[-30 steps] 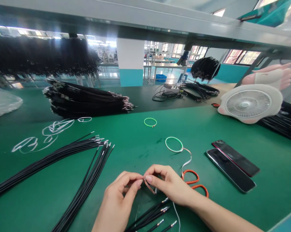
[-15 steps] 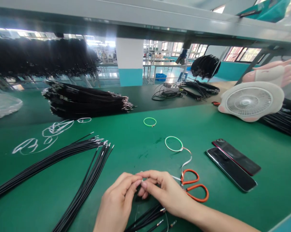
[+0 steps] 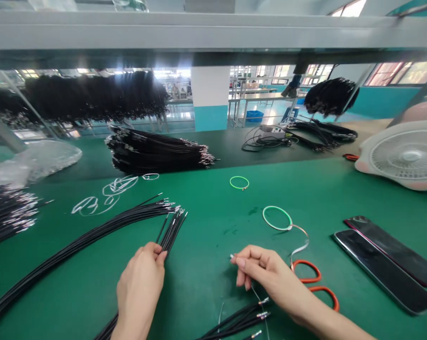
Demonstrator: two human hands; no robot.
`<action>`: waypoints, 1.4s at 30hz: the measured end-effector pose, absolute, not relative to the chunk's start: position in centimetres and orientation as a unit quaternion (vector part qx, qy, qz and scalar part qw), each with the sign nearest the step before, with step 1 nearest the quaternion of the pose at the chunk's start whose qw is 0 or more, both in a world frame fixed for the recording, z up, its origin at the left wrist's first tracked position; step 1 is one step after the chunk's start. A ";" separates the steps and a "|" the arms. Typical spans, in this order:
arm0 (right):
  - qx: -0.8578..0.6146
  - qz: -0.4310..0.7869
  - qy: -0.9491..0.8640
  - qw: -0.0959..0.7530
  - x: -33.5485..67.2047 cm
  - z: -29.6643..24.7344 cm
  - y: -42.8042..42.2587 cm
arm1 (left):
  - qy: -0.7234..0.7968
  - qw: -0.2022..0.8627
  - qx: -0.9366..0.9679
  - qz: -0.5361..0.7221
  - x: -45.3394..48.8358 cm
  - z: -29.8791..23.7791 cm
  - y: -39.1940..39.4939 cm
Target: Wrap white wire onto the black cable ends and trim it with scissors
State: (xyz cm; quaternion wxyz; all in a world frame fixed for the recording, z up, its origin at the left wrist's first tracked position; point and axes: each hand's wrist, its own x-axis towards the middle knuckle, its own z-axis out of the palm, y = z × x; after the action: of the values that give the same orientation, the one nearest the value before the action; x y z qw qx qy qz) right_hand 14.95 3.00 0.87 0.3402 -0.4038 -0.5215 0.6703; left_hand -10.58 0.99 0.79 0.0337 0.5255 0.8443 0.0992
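My left hand [image 3: 140, 289] is closed around a long bundle of black terminal-tipped wires [image 3: 93, 241], near their crimped ends. My right hand [image 3: 266, 276] pinches a thin wire with a small metal tip [image 3: 231, 256] between thumb and forefinger. Below it lies a short bunch of black wires with metal terminals [image 3: 238, 318]. Orange-handled scissors [image 3: 314, 278] sit just right of my right hand, partly under a pale flat wire [image 3: 300, 243] running from a white-green wire loop [image 3: 277, 218]. A small green ring [image 3: 239, 182] lies farther up the green mat [image 3: 213, 231].
Two black phones [image 3: 385, 267] lie at the right, with a white fan [image 3: 405, 158] behind them. A large stack of black wires [image 3: 160, 153] lies ahead, more bunches hang overhead [image 3: 93, 97], and white wire loops [image 3: 107, 192] lie left.
My hands have come apart. My left hand moved left and took hold of the long black wires, while my right hand moved right with the small wire end. The camera view shifted slightly.
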 end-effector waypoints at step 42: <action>-0.385 0.714 -0.489 0.322 12.5 1.0 2.5 | 0.606 0.531 0.446 0.388 -4.4 -0.3 -2.3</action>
State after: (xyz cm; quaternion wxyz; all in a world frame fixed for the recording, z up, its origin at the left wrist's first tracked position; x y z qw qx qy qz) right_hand 12.54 2.50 1.03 0.3215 -0.3852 -0.4887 0.7137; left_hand -4.42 -2.26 -0.32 0.5312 0.4464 0.6064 0.3884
